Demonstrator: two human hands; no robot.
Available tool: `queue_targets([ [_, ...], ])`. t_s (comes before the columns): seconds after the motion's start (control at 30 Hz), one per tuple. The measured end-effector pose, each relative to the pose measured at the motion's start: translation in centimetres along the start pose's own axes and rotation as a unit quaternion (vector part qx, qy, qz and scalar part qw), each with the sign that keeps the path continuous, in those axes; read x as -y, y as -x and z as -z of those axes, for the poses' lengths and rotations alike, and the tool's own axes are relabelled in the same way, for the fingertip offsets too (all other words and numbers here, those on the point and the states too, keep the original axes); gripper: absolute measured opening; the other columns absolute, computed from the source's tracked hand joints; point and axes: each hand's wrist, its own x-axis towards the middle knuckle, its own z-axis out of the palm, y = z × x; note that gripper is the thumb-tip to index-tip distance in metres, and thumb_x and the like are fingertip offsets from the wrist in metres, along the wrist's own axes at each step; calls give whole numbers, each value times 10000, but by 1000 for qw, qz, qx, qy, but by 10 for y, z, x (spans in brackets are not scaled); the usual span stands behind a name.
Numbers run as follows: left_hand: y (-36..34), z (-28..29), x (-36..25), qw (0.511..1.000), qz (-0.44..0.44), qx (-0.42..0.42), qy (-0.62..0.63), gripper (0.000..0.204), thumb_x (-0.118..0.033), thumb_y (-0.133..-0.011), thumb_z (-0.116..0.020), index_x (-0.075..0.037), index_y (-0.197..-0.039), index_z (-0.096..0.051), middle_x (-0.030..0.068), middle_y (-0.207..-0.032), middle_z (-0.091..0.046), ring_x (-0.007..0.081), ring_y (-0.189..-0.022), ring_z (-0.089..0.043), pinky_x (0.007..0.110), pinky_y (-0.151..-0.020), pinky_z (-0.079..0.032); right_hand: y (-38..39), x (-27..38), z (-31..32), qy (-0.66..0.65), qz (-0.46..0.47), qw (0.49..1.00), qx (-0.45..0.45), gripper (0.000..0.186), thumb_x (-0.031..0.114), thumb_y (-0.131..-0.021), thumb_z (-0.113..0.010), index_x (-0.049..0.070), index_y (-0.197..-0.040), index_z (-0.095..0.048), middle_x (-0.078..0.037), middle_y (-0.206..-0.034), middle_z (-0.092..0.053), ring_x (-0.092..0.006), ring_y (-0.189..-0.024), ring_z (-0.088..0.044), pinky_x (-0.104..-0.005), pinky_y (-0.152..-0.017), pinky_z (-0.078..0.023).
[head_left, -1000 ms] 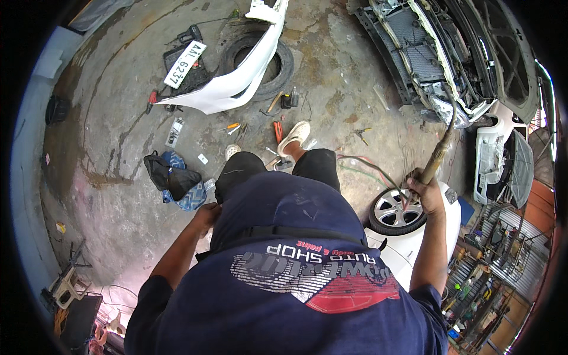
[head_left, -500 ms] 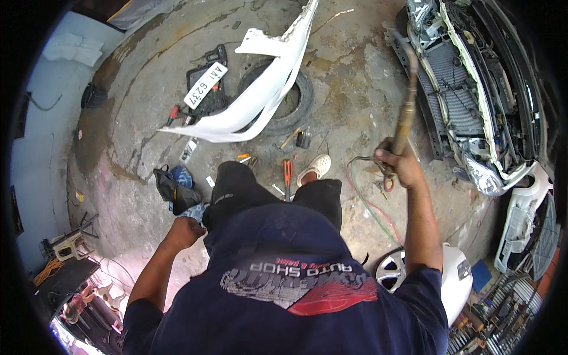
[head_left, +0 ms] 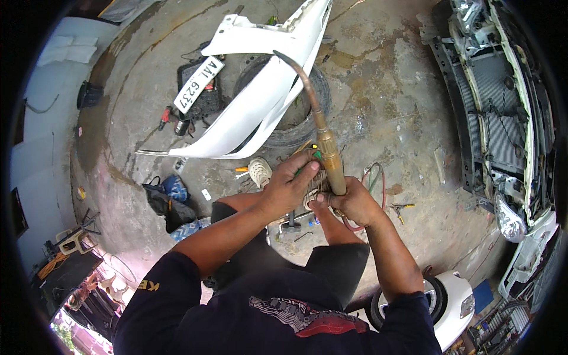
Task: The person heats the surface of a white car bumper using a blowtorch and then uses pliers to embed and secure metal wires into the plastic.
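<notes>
My right hand [head_left: 357, 202] is wrapped round the lower handle of a brass gas torch [head_left: 330, 155]. Its long thin neck rises and bends left, the tip showing in front of a white car bumper [head_left: 236, 121]. Beside the handle, my left hand [head_left: 290, 184] is closed, thumb and fingers pinched around a small thing with a bit of green showing; I cannot make out what it is. A red and a green hose [head_left: 383, 184] loop on the right of my right hand. No flame shows at the tip.
The bumper lies across a tyre [head_left: 319, 106]. Left of it are a licence plate [head_left: 198, 86] on a black tool case [head_left: 204, 109], and a red power tool [head_left: 164, 117]. A hammer [head_left: 290, 225], pliers [head_left: 401, 212] and a bag [head_left: 167, 207] lie nearby. An opened car front [head_left: 497, 106] stands right.
The torch has come from the right to in front of me with my right hand. My left hand has risen from beside my left hip to the torch handle.
</notes>
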Motion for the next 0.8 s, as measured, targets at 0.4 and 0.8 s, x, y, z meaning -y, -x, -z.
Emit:
queue_targets([
  [0.4, -149, 73, 188, 919, -71, -30, -386, 255, -200, -986, -705, 53, -1011, -691, 283, -1065, -703, 496, -1036, -669, 536, -923, -542, -128, -133, 139, -114, 100, 936, -319, 601, 82, -873, -841, -14, -1366, -511, -187, -1132, -719, -227, -829, -754, -331, -696, -599],
  [0.8, -197, 86, 410, 795, 111, 109, -586, 253, -173, -906, -685, 43, -1002, -774, 316, -1021, -740, 485, -1005, -731, 543, -935, -583, -258, -221, 172, 65, 143, 893, -423, 376, 26, -926, -776, 15, -1215, -535, -79, -927, -715, -147, -670, -662, -307, -595, -539],
])
